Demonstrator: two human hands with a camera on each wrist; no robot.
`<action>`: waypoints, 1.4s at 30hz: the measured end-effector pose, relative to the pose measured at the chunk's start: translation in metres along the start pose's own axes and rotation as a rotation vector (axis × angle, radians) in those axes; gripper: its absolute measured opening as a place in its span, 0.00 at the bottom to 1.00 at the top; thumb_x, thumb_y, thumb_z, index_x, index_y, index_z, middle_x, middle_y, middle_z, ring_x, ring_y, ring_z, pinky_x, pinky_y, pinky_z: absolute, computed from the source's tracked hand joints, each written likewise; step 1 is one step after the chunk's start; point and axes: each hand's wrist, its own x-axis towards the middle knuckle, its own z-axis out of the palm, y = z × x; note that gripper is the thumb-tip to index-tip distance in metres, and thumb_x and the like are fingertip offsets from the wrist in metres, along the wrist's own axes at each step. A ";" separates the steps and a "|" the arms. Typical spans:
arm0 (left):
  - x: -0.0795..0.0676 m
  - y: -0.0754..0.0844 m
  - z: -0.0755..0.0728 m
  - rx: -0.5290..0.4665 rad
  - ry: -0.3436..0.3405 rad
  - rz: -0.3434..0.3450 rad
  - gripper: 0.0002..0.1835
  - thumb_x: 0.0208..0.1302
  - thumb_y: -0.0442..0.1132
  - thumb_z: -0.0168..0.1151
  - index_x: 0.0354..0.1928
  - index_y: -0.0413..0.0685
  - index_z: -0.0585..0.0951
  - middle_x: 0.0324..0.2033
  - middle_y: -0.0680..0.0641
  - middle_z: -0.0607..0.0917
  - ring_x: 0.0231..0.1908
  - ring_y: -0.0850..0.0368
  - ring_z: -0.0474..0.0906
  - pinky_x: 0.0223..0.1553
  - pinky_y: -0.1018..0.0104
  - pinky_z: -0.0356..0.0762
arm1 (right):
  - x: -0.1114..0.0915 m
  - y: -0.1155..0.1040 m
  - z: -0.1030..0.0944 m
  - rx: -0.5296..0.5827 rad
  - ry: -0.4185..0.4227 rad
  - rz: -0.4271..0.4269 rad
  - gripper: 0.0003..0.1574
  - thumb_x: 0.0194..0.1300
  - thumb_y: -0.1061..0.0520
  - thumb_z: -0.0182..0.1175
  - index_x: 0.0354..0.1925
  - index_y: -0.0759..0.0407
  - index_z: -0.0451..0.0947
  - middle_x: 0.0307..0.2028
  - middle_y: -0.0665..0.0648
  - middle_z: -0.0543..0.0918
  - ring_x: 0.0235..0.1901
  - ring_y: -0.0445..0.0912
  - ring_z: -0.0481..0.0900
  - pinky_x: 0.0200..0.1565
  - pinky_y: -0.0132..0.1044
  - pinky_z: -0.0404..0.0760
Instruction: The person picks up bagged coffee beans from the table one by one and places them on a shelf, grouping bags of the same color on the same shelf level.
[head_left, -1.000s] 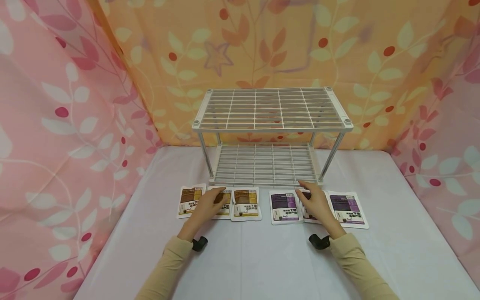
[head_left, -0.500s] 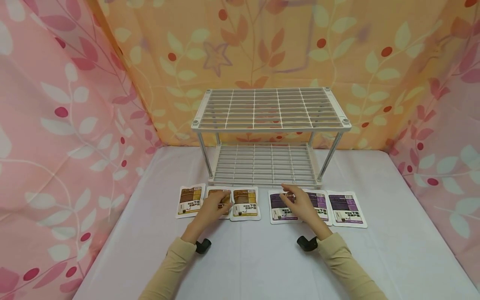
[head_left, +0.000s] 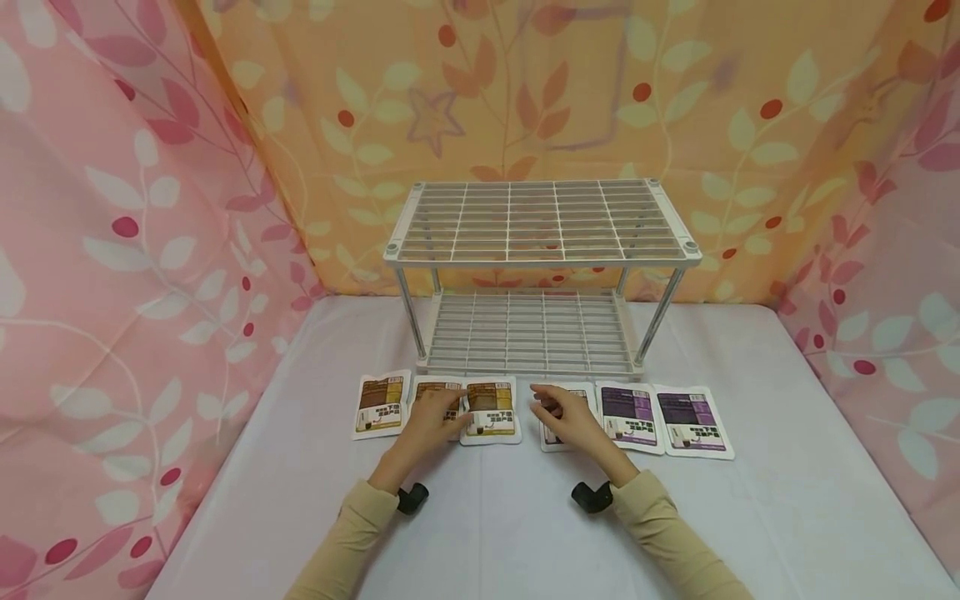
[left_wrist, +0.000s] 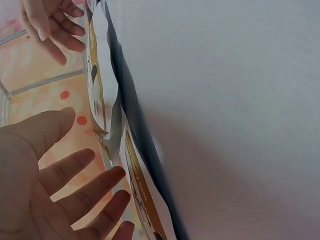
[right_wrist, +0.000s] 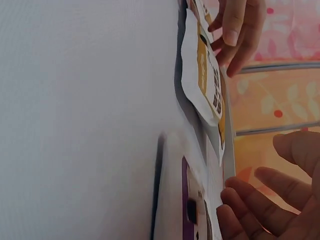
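Observation:
My left hand (head_left: 429,425) hovers above the middle brown-and-gold pouch (head_left: 427,385), its fingers spread and apart from it in the left wrist view. Beside it lie another gold pouch (head_left: 491,412) on the right and one more gold pouch (head_left: 379,406) on the left. My right hand (head_left: 573,421) is over the leftmost purple pouch (head_left: 588,398), partly hiding it; its fingers are loosely bent and hold nothing in the right wrist view. Farther right are a second purple pouch (head_left: 630,417) and a third purple pouch (head_left: 695,422), lying flat.
A white two-tier wire rack (head_left: 543,221) with metal posts stands just behind the row of pouches. White cloth (head_left: 510,517) covers the table. Patterned curtains (head_left: 300,100) enclose the back and both sides.
My right hand has moved left, from the middle purple pouch to the leftmost one, uncovering the middle pouch. My left hand has shifted slightly right. The pouches stay in place.

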 end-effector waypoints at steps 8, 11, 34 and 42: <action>0.000 0.003 0.004 0.028 -0.016 -0.013 0.27 0.62 0.51 0.59 0.60 0.47 0.73 0.56 0.44 0.77 0.50 0.46 0.69 0.49 0.46 0.68 | -0.003 -0.007 0.011 -0.012 -0.011 -0.121 0.27 0.64 0.50 0.57 0.54 0.68 0.73 0.40 0.63 0.82 0.38 0.52 0.79 0.39 0.44 0.79; 0.001 0.004 0.005 0.032 -0.022 -0.012 0.27 0.62 0.52 0.58 0.60 0.50 0.73 0.56 0.45 0.77 0.52 0.45 0.68 0.50 0.45 0.66 | -0.002 -0.009 0.014 -0.020 -0.030 -0.126 0.28 0.64 0.51 0.57 0.55 0.69 0.72 0.40 0.63 0.82 0.40 0.53 0.79 0.41 0.46 0.78; 0.003 0.021 0.011 -0.094 -0.068 -0.022 0.33 0.62 0.47 0.60 0.64 0.38 0.66 0.55 0.36 0.72 0.52 0.42 0.73 0.52 0.48 0.73 | -0.002 -0.027 0.025 -0.057 -0.042 -0.031 0.29 0.60 0.56 0.61 0.56 0.71 0.71 0.38 0.63 0.80 0.34 0.51 0.79 0.41 0.44 0.79; 0.008 0.034 0.008 -0.109 -0.040 -0.005 0.35 0.58 0.45 0.65 0.65 0.40 0.66 0.59 0.36 0.68 0.51 0.44 0.73 0.49 0.51 0.75 | -0.002 -0.032 0.017 -0.035 0.009 -0.012 0.31 0.58 0.59 0.63 0.57 0.71 0.69 0.44 0.66 0.77 0.32 0.50 0.80 0.35 0.37 0.81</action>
